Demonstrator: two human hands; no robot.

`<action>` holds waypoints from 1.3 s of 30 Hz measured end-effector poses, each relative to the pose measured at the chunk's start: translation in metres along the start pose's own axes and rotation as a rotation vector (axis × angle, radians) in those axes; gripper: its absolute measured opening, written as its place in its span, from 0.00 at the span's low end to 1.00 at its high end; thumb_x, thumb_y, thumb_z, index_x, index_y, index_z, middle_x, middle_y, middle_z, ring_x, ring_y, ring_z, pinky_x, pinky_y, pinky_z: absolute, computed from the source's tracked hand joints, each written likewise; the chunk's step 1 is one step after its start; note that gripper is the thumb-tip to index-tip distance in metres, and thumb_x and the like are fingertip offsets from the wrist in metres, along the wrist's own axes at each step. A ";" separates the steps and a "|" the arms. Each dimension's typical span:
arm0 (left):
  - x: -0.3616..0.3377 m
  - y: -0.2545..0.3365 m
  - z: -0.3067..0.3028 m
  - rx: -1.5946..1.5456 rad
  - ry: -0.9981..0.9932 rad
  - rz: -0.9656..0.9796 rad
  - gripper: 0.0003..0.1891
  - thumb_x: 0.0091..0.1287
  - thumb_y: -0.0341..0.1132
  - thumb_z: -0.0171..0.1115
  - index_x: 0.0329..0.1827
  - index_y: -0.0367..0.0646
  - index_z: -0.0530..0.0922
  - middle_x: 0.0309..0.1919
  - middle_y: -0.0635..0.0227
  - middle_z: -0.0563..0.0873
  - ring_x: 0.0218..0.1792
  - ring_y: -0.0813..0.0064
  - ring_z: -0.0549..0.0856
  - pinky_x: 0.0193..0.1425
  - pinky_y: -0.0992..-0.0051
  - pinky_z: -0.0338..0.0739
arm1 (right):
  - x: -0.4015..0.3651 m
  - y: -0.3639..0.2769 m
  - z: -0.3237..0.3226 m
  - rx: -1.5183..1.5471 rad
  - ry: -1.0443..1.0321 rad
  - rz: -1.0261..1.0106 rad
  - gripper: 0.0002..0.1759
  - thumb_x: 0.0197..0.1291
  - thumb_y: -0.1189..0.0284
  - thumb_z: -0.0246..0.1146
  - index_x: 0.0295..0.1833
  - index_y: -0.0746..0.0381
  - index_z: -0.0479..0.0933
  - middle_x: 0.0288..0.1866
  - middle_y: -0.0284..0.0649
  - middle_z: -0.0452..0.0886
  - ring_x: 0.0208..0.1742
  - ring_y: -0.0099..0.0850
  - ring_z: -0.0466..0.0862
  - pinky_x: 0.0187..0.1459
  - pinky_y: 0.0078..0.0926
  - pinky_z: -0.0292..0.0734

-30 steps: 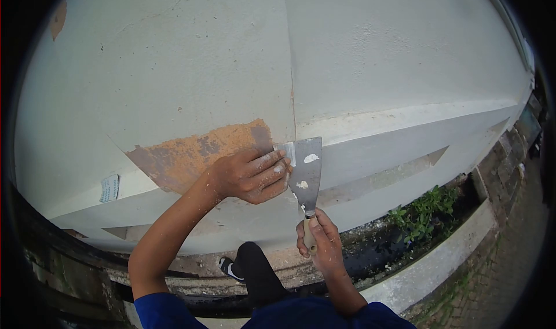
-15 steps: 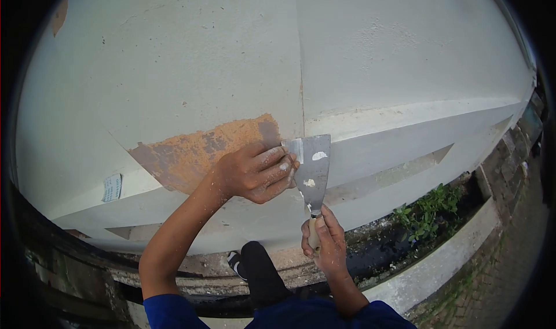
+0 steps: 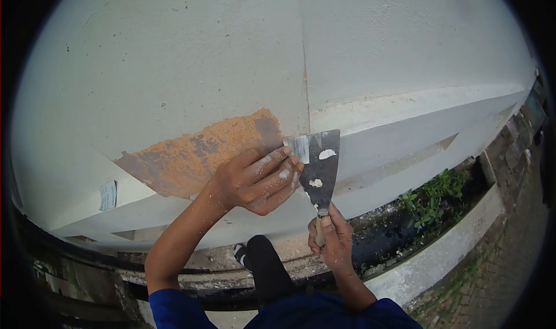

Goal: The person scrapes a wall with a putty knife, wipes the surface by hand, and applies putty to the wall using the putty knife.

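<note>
My right hand (image 3: 336, 236) grips the short handle of a putty knife (image 3: 322, 170), its wide grey blade pointing up and spotted with white filler. My left hand (image 3: 258, 181), white residue on its fingers, is closed at the blade's left side. Its fingertips pinch a small flat piece of brushed metal (image 3: 297, 148) that overlaps the blade; its lower part is hidden by the fingers. Behind my left hand, a stripped orange and grey patch (image 3: 197, 149) shows on the pale painted wall (image 3: 191, 57).
A vertical crack (image 3: 306, 80) runs down the wall to a ledge (image 3: 394, 106). Below lie a dark drainage channel (image 3: 379, 245) with a green plant (image 3: 434, 198) and a concrete curb (image 3: 440, 253). A printed paper label (image 3: 108, 195) sits at left. My shoe (image 3: 241, 255) stands near the wall base.
The view has shifted slightly. The putty knife is tilted a little, its blade looking darker, and the flat metal piece shows more. Both hands keep their grips.
</note>
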State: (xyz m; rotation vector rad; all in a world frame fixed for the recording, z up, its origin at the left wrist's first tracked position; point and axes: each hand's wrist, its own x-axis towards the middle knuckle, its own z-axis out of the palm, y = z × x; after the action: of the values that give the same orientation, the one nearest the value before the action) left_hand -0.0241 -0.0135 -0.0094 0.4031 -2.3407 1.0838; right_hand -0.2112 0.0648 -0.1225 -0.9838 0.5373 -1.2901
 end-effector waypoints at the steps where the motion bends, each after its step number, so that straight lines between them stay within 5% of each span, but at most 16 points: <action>1: 0.002 -0.004 -0.002 0.018 -0.003 0.017 0.07 0.52 0.37 0.73 0.30 0.48 0.84 0.36 0.73 0.87 0.44 0.71 0.87 0.33 0.78 0.81 | 0.002 -0.007 0.001 -0.012 0.003 0.002 0.26 0.73 0.68 0.47 0.72 0.66 0.58 0.28 0.35 0.72 0.19 0.16 0.66 0.19 0.13 0.63; 32: 0.000 0.009 -0.005 0.005 0.029 -0.147 0.16 0.45 0.39 0.76 0.38 0.48 0.86 0.41 0.73 0.87 0.47 0.71 0.86 0.38 0.74 0.82 | 0.003 -0.005 0.003 -0.032 0.023 0.032 0.25 0.73 0.62 0.47 0.68 0.65 0.63 0.24 0.37 0.73 0.13 0.18 0.66 0.15 0.15 0.61; 39: 0.011 0.009 -0.010 0.041 0.069 -0.224 0.05 0.51 0.35 0.71 0.30 0.50 0.85 0.37 0.74 0.87 0.49 0.74 0.84 0.44 0.75 0.84 | 0.009 -0.014 0.008 -0.050 0.013 0.004 0.25 0.72 0.62 0.48 0.67 0.66 0.64 0.23 0.37 0.72 0.13 0.18 0.66 0.15 0.15 0.61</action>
State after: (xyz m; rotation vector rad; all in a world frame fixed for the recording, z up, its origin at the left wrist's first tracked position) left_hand -0.0337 -0.0002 -0.0034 0.6164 -2.1566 1.0221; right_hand -0.2098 0.0586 -0.1053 -1.0155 0.5838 -1.2861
